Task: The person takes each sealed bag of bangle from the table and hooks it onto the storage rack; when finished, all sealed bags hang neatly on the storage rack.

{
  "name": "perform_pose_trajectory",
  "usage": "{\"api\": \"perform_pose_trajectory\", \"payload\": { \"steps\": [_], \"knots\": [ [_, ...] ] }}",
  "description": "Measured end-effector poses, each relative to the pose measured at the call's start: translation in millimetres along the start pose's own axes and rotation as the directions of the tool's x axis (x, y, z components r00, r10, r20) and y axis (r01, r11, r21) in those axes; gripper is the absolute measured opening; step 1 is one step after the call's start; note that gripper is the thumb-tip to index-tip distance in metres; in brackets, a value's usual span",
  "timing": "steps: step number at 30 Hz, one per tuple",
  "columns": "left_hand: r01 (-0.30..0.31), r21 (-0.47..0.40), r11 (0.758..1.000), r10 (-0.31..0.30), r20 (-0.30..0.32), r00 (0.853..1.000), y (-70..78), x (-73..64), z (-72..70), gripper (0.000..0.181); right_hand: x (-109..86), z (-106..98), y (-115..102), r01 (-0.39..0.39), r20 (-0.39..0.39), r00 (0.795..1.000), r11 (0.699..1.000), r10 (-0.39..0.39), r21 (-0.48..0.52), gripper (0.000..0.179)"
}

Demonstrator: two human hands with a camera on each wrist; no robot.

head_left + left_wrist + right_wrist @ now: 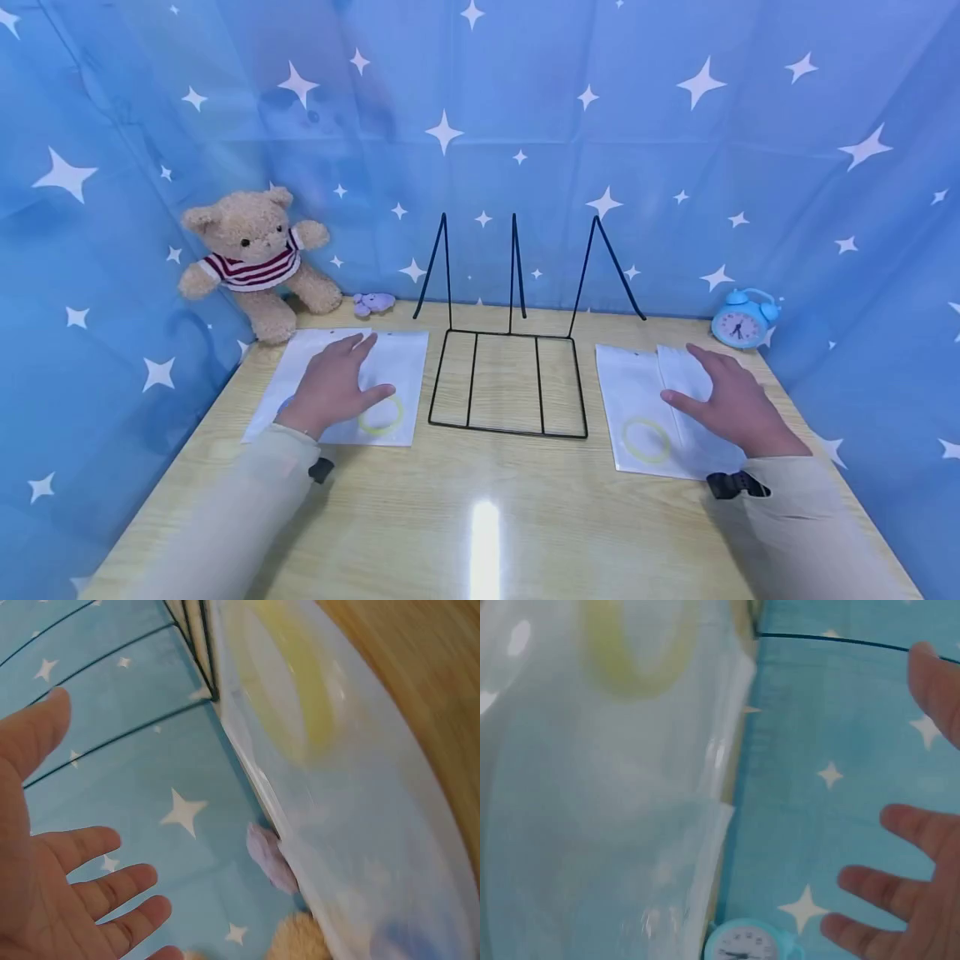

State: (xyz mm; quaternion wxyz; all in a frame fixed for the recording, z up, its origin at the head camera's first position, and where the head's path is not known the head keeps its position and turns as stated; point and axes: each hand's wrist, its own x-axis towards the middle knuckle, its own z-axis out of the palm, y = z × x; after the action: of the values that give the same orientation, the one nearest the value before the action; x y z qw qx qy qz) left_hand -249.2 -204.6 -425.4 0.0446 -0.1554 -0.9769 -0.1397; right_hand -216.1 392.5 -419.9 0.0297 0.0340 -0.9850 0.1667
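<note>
My left hand (333, 387) hovers with its fingers apart over a flat white translucent plastic bag (405, 358) on the left of the table. A yellow ring (400, 412) shows through this bag, and a patch of blue peeks out beside the wrist. On the right, my other hand (731, 404) is spread above similar white plastic bags (618, 379) that overlap, one with a yellow ring (647, 460) visible in it. Nothing is between the fingers of either hand in the wrist views. Between the bags stands a black wire rack (510, 335) with three upright pointed prongs.
At the back left a teddy bear (251, 271) in a striped shirt leans against the blue star curtain (525, 100), a small purple toy (372, 303) near its foot. A blue alarm clock (742, 321) is at the back right corner. The wooden table (420, 517) has a light reflection in front.
</note>
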Motion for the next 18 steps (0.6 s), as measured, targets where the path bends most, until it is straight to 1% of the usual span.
{"api": "perform_pose_trajectory", "payload": {
  "steps": [5, 9, 11, 13, 16, 18],
  "knots": [
    [0.004, -0.060, 0.998, -0.002, 0.037, 0.999, 16.8, 9.1, 13.7, 0.091, 1.0, -3.4, -2.9, -0.022, 0.014, 1.000, 0.995, 0.021, 0.099, 0.110],
    [0.010, -0.117, 0.993, -0.001, 0.072, 0.997, 30.4, 18.0, 23.0, 0.093, 0.9, -9.7, -6.5, -0.087, 0.035, 0.996, 0.985, 0.082, 0.150, 0.106],
    [0.016, -0.142, 0.990, -0.003, 0.089, 0.996, 37.1, 22.4, 26.0, 0.096, -0.3, -13.3, -9.1, -0.131, 0.045, 0.991, 0.975, 0.125, 0.177, 0.106],
    [0.015, -0.164, 0.986, 0.002, 0.099, 0.995, 43.9, 26.7, 28.0, 0.097, -2.0, -17.0, -11.5, -0.158, 0.045, 0.987, 0.967, 0.152, 0.201, 0.105],
    [0.022, -0.197, 0.980, 0.000, 0.114, 0.993, 53.3, 33.4, 30.9, 0.096, -4.2, -20.9, -13.8, -0.180, 0.048, 0.984, 0.954, 0.173, 0.239, 0.104],
    [0.027, -0.216, 0.976, 0.000, 0.125, 0.992, 58.6, 36.4, 32.9, 0.095, -4.9, -22.5, -14.9, -0.181, 0.053, 0.983, 0.951, 0.174, 0.251, 0.103]
  ]
}}
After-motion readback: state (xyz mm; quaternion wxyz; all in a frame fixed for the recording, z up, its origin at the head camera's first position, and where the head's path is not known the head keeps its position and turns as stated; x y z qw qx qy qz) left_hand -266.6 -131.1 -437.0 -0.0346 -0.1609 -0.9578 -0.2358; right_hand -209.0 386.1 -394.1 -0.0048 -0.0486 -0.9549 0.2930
